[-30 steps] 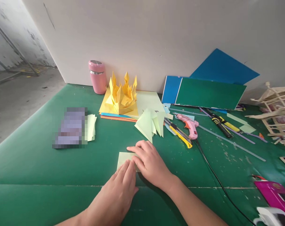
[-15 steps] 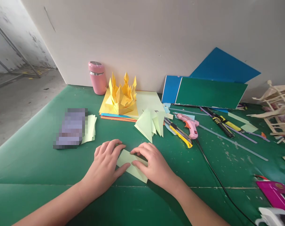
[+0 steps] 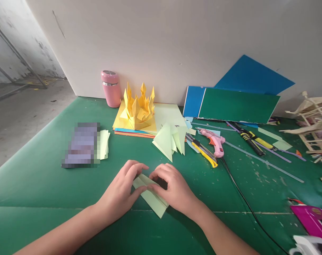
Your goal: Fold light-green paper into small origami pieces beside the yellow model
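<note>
A small light green paper (image 3: 152,200) lies on the green table mat (image 3: 44,184), partly folded, with one edge raised. My left hand (image 3: 122,193) pinches its left end between thumb and fingers. My right hand (image 3: 173,189) curls over its right side, fingertips bent onto the fold. Both hands meet above the paper's middle. Behind them sits a heap of folded light green triangles (image 3: 170,140).
A yellow paper crown (image 3: 138,108) stands on stacked coloured sheets beside a pink flask (image 3: 111,88). A yellow utility knife (image 3: 202,150), a pink glue gun (image 3: 214,141) with its black cord, and strips lie right. Blue and green boards (image 3: 237,104) lean on the wall.
My left hand moved from below the paper to its left side, then closed in on it. The flat paper has been lifted at one edge and folded between both hands.
</note>
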